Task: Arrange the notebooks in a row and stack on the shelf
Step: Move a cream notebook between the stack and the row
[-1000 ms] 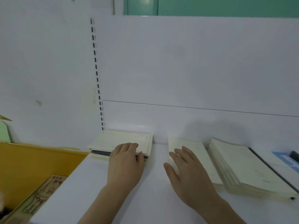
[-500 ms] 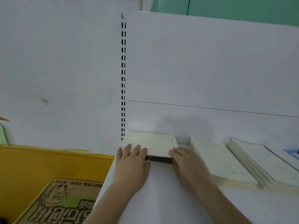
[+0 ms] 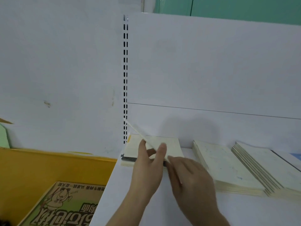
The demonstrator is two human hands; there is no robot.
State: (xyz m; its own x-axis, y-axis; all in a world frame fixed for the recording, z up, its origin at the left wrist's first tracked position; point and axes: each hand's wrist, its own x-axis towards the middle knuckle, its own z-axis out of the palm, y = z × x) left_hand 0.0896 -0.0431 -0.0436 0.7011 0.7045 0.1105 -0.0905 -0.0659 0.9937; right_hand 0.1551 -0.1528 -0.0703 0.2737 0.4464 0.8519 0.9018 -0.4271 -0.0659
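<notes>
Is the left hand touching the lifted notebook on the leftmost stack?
Touching. In the head view the left hand pinches the lifted notebook between thumb and fingers.

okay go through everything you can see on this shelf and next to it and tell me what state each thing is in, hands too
left hand: pinches the top notebook, tilting it up.
top notebook: raised at a slant, off the stack.
leftmost stack: flat, at the shelf's left end.
right hand: fingers straight, at the leftmost stack's front edge.
middle stack: flat, untouched.
right stack: flat, fanned stepwise.
shelf: bears three stacks in a row.
yellow bin: open, printed box inside.
</notes>
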